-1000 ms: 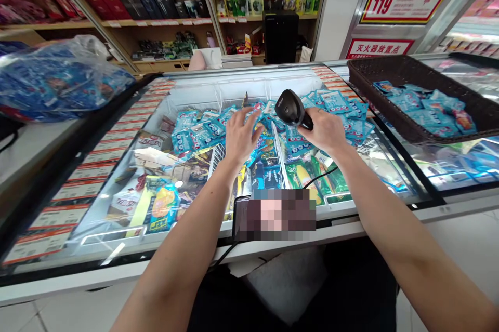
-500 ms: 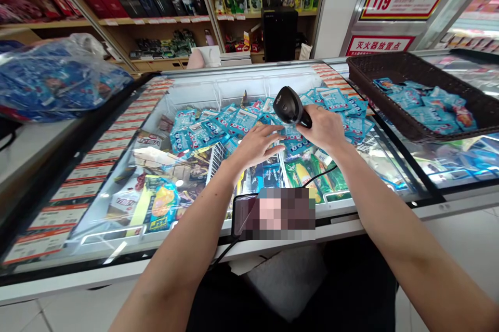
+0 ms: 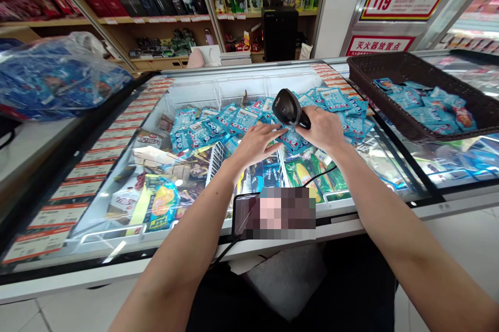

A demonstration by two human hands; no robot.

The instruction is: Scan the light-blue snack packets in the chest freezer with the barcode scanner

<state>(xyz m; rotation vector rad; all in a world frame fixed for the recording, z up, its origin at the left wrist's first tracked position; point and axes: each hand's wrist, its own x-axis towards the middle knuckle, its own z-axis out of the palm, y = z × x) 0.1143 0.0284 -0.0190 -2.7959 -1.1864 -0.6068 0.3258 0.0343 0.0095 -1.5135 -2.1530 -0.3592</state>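
My right hand is wrapped round the handle of a black barcode scanner, its head tilted up above blue snack packets. A black cable runs below that hand toward the phone's edge. To its left, my left hand reaches over the packets with fingers stretched out, close to the scanner; whether the fingertips touch a packet I cannot tell. The packets lie spread over the glass top of a chest freezer. A phone, partly pixelated, rests at the freezer's front edge.
On the right stands a brown woven basket with more blue packets in it. A clear plastic bag full of blue packets sits at the left. Price tags line the glass. Stocked shelves and a black box stand behind.
The scanner's head has dipped very slightly down and left, with my right hand shifting a little along with it. My left hand has barely moved.
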